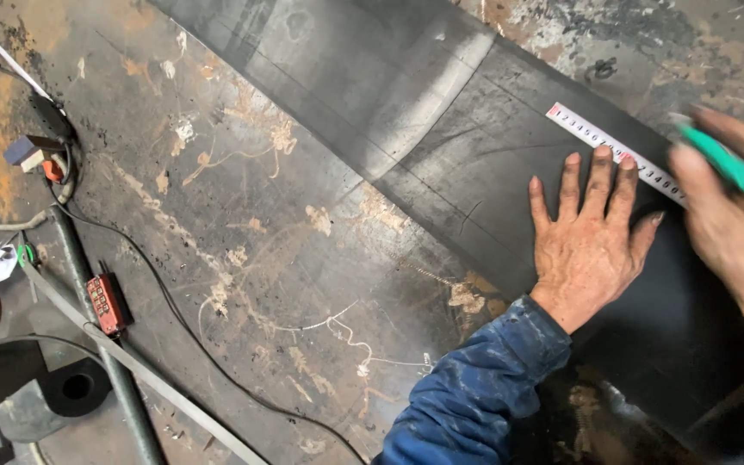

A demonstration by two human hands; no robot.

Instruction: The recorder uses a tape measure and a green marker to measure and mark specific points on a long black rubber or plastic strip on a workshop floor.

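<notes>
Beside a red remote point(106, 303), left hand point(590, 226) flat on sheet point(441, 129); right hand point(725, 215) holds marker point(721, 159).

Even daylight, a soft sheen on the black sheet point(441, 112), right hand point(729, 215) motion-blurred.

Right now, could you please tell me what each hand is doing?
Left hand: open, flat on the black sheet, fingertips on the measuring tape.
Right hand: closed on a green marker, blurred.
</notes>
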